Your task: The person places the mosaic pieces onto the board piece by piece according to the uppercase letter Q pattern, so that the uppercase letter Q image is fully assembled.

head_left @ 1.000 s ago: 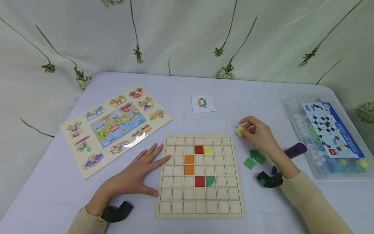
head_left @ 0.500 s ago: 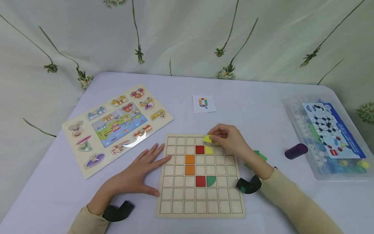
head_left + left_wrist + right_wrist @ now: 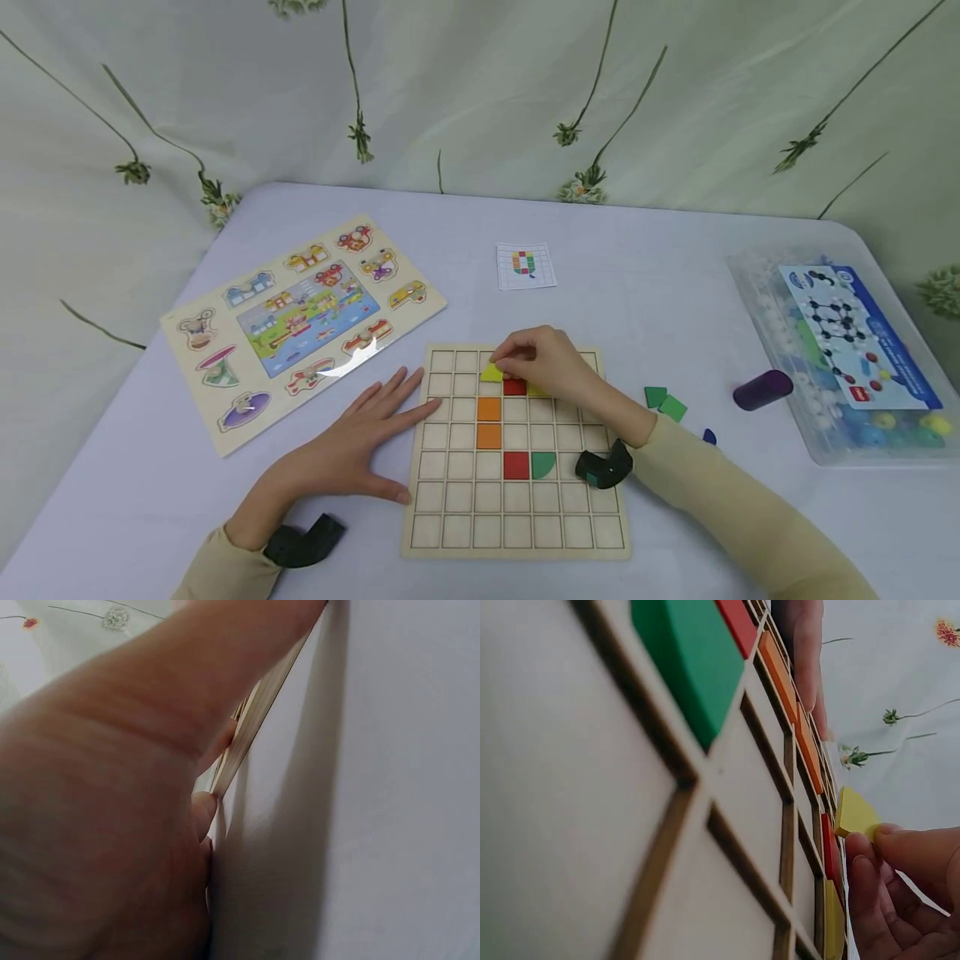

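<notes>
I see the right hand (image 3: 551, 362) has moved leftward over the board (image 3: 487, 497), fingers pinching a yellow piece (image 3: 491, 373); the left hand (image 3: 343, 450), fingers spread, still touches the board's edge.

The left hand (image 3: 341, 454) rests with fingers (image 3: 408, 416) spread while the right hand (image 3: 551, 364) curls in a pinch.

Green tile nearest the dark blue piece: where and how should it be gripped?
Pinch the green tile by its far-right and near-left edges, probably from above: it lies flat and looks square, with the other green tile at its far-left side. The right hand is nearer, but holds a yellow piece.
</notes>
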`<state>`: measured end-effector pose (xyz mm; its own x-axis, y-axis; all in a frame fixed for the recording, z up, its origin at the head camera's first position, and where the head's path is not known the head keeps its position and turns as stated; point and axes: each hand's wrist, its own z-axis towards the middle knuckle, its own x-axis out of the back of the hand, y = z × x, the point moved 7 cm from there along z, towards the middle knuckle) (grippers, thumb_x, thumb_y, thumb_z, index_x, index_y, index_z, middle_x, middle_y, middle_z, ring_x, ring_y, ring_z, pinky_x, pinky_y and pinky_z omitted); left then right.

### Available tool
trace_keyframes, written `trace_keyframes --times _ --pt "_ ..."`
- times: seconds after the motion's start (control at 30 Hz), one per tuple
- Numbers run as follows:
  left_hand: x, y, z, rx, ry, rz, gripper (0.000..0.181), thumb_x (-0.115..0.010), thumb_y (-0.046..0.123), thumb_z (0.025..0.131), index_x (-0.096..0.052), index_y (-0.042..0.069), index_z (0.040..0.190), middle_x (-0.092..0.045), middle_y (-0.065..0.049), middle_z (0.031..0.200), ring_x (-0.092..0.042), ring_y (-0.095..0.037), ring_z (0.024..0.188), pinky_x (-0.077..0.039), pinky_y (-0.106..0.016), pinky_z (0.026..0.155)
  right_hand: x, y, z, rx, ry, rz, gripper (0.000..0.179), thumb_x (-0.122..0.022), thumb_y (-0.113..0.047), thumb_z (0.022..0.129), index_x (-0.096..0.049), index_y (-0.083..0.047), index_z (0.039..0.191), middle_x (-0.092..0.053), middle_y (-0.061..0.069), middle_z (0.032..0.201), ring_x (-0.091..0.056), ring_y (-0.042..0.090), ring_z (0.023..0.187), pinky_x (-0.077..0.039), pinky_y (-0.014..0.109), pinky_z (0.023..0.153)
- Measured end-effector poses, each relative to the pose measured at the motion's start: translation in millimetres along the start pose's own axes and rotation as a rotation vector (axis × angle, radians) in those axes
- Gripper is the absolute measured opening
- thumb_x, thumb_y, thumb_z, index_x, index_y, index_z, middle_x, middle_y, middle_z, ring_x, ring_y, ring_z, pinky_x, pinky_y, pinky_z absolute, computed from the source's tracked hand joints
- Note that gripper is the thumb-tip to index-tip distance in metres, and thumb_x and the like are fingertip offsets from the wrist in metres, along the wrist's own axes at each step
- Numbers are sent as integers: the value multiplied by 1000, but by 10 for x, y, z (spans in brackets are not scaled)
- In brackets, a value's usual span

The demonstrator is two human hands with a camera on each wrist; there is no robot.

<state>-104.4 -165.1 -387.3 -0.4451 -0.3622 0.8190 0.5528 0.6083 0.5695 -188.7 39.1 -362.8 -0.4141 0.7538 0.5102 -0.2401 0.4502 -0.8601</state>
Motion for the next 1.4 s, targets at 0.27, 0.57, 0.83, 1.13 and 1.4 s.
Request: trace_keyframes --times 0.27,0.57,0.83,1.13,1.4 --pt "0 -4 16 -11 8 1 104 -69 66 65 -28 20 149 -1 -10 156 5 -30 140 -1 -50 107 -70 -38 22 51 -26 -110 5 -68 -6 85 -70 -10 82 -62 -6 72 -55 11 67 -47 26 64" --pt "-9 -11 28 -26 12 0 104 -70 66 65 -28 20 149 -1 -10 156 5 -30 140 -1 -52 106 -102 -104 -7 130 -44 -183 7 -69 -4 84 -69 -9 79 -60 -6 72 -53 9 66 -46 24 63" --pt "-30 -14 28 -30 20 -7 104 -70 65 65 -28 20 149 -2 -10 156 4 -30 140 -2 -51 106 -89 -104 -44 145 -39 -243 6 -69 -4 84 -72 -9 82 -60 -6 78 -51 9 68 -45 24 62" --pt "-47 -24 37 -30 14 1 105 -69 66 65 -28 21 149 -2 -9 156 4 -30 140 -1 -49 107 446 -41 -380 105 83 -97 12 -66 -2 86 -72 -4 97 -66 -1 92 -59 12 82 -50 27 76" --pt "-22 -37 14 -2 -2 10 104 -70 66 65 -26 23 149 0 -7 156 7 -27 140 1 -47 107 1018 264 -966 37 267 -148 15 -63 -4 89 -71 -4 101 -67 5 97 -61 12 87 -48 20 76"
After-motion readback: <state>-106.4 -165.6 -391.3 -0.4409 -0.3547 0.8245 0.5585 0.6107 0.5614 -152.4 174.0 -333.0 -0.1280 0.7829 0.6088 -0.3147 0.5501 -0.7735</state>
